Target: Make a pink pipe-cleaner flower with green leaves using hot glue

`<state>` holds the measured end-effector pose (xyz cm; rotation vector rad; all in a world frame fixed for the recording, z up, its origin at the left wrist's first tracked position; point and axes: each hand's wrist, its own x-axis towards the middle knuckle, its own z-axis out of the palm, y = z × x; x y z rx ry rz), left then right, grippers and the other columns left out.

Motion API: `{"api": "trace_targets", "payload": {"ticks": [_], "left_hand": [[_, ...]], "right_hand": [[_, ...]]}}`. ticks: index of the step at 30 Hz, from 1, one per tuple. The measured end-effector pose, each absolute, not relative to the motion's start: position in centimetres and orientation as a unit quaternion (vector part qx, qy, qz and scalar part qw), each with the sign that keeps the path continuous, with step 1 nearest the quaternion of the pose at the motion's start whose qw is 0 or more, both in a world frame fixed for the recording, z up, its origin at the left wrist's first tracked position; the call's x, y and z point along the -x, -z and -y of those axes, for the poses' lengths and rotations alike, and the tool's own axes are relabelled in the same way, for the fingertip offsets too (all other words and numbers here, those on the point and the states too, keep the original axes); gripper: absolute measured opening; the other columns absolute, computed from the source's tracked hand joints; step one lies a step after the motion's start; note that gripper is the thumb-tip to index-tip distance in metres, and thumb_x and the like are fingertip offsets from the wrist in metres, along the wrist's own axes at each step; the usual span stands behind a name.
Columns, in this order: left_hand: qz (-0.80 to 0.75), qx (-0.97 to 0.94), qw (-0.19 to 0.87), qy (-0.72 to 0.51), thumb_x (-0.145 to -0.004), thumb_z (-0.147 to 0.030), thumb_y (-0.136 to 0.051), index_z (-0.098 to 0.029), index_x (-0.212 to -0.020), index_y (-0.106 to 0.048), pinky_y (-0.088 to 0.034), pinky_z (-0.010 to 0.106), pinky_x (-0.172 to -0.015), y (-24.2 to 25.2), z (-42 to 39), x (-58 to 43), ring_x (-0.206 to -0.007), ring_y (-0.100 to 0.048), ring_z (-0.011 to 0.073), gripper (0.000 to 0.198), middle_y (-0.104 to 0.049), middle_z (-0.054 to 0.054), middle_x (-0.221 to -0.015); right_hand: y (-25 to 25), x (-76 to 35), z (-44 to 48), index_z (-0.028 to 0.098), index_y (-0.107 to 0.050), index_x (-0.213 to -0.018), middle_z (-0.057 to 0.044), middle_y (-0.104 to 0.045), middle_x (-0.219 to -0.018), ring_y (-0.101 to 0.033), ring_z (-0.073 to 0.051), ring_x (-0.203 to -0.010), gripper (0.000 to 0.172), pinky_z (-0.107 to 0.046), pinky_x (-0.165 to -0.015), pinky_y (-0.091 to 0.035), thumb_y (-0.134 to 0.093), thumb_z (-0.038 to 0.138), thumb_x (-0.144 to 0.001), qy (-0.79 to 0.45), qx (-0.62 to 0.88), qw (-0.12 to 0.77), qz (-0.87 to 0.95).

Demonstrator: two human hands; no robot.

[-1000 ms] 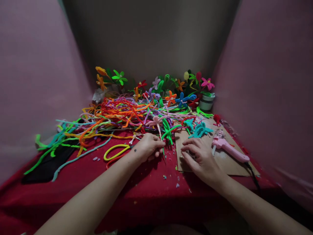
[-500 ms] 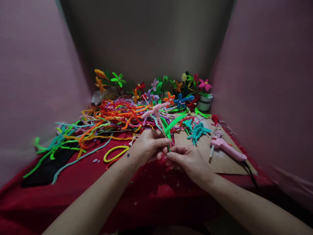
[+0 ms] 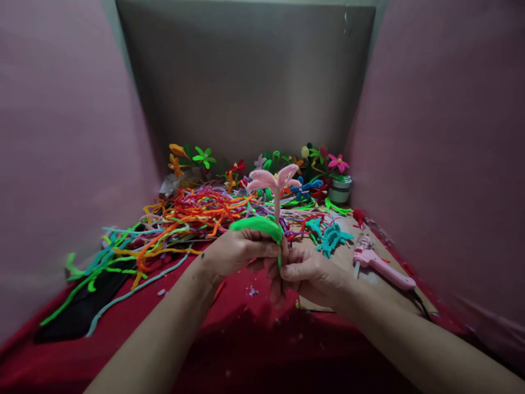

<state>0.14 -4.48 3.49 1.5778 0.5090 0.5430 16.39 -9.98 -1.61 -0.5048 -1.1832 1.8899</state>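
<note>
Upright between my hands stands a pipe cleaner flower (image 3: pixel 274 178) with pink petals, a pale pink upper stem and a green lower stem. One bright green leaf (image 3: pixel 255 224) curves off the stem to the left, over my fingers. My left hand (image 3: pixel 241 250) pinches the stem just under that leaf. Slightly lower, my right hand (image 3: pixel 305 269) is closed on the green part of the stem. The fingertips behind the stem are partly hidden.
A heap of colourful pipe cleaners (image 3: pixel 205 208) covers the table's back left. Finished flowers (image 3: pixel 204 157) stand along the back. At right, a pink glue gun (image 3: pixel 383 267) and teal pipe cleaner pieces (image 3: pixel 331 239) lie on a board (image 3: pixel 320 300). A black item (image 3: pixel 77 309) lies at left.
The flower has been raised and turned upright, so its petals now face me more. Its green leaf points left instead of right. Both hands still hold the stem; my view has tilted up.
</note>
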Motion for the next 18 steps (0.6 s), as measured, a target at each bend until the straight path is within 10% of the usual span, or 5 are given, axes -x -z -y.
{"api": "trace_targets", "payload": {"ticks": [8,18], "left_hand": [[-0.259,-0.676,0.542,-0.427,-0.065,-0.019,-0.068,-0.016,-0.074,-0.062,-0.038,0.017,-0.044,-3.3,3.7,-0.6,-0.048,-0.049,0.0059,0.011,-0.057,-0.003,-0.062],[-0.22,-0.783,0.277,-0.512,-0.072,-0.016,-0.063,-0.018,-0.072,-0.065,-0.047,0.024,-0.068,-1.0,3.4,-0.6,-0.074,-0.058,0.0136,0.003,-0.06,0.002,-0.078]], "right_hand": [[0.5,-15.8,7.9,0.013,-0.064,-0.065,-0.003,-0.066,-0.056,-0.056,-0.011,-0.049,0.018,-0.024,-0.053,-0.042,-0.064,0.03,-0.071,-0.529,0.381,0.512,0.56],[2.0,-15.9,7.8,0.013,-0.067,-0.075,-0.001,-0.065,-0.06,-0.058,-0.012,-0.056,0.014,-0.024,-0.058,-0.043,-0.065,0.026,-0.068,-0.559,0.365,0.484,0.565]]}}
